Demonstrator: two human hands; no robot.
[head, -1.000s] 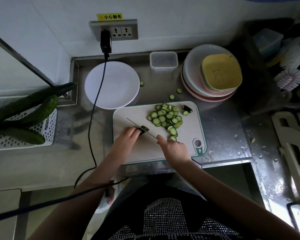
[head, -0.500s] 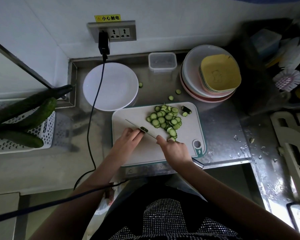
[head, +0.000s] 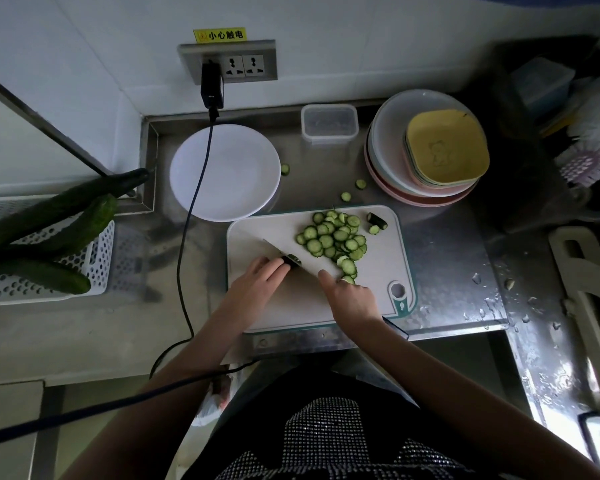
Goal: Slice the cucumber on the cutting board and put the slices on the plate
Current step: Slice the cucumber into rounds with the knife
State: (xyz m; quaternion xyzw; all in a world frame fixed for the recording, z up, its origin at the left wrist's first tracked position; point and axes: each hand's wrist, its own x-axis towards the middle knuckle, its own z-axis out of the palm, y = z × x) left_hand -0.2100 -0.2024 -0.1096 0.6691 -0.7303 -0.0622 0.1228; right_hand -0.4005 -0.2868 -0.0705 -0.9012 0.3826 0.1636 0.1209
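Left hand (head: 257, 285) pins the cucumber stub (head: 292, 260); right hand (head: 352, 299) grips the knife (head: 284, 252). Tuck fingertips back; slices (head: 335, 239) lie at two o'clock.

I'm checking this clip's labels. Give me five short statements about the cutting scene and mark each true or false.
1. The white plate holds cucumber slices. False: it is bare.
2. The slices lie heaped on the cutting board. True.
3. The right hand holds the knife. True.
4. The left hand rests on the plate. False: it holds the cucumber stub.
5. Some stray slices lie on the counter. True.
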